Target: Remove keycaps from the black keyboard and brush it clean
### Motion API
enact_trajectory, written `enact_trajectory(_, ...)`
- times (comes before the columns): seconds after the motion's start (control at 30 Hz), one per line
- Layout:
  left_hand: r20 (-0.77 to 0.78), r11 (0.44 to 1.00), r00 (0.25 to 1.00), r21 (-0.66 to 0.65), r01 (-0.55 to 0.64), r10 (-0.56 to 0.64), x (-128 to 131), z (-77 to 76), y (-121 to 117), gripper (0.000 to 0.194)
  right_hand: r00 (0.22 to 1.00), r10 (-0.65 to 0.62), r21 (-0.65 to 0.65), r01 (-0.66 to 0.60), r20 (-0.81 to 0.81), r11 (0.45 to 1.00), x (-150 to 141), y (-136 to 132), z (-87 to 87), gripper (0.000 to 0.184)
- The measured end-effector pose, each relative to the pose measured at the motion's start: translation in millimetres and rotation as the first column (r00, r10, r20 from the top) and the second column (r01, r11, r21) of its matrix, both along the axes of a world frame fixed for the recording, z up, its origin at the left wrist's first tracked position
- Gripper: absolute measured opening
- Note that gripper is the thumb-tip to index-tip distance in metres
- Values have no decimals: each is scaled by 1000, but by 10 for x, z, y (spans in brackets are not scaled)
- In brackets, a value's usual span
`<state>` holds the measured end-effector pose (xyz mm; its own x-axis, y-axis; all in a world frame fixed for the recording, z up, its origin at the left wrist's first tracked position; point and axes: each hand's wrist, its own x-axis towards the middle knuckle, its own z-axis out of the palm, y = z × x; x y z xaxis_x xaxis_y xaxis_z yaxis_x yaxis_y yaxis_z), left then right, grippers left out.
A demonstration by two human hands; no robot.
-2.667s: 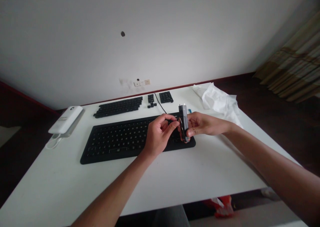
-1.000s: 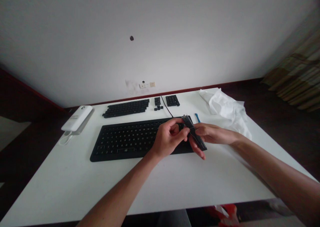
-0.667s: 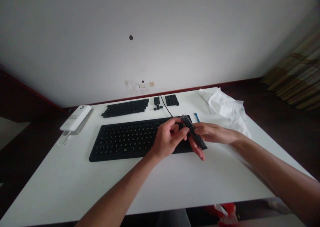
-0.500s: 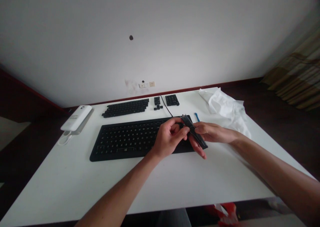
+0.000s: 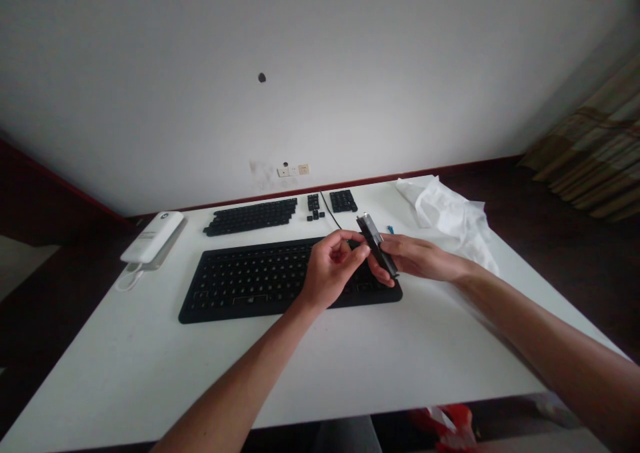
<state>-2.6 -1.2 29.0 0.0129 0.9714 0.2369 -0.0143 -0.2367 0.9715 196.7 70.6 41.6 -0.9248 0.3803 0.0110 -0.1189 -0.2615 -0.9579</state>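
Observation:
Over the right end of a black keyboard, both hands are on a narrow dark bar-shaped object with a greyish, shiny upper side; its exact kind is not clear. My right hand grips it from the right, its thumb on the near side and fingers beneath. My left hand is closed, with thumb and forefinger pressed to its left edge. The keyboard lies flat, with light spots across its rows where keycaps appear to be off. Both hands cover part of its right side.
Behind lie grouped black keycaps, a small cluster and a number-pad block. A cable runs back. A blue item sits past my right hand. White crumpled wrapping is at right, a white device at left.
The dark bar has been raised slightly and turned, so more of its greyish side shows. My right hand moved a little up and left with it; my left hand stays almost in place.

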Motion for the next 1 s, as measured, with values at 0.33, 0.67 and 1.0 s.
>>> enact_trajectory(0.33,29,998,999,-49,37,-35,-2,-9,13,32,991,-26,332,-19,129,943,-16,7,98,36)
enact_trajectory(0.67,117,994,991,-88,69,-58,50,-33,-2,35,991,-73,302,37,109,952,-74,-21,41,35)
enact_trajectory(1.0,29,995,998,-84,54,-52,51,11,-29,22,992,-70,310,35,103,950,-93,-58,35,33)
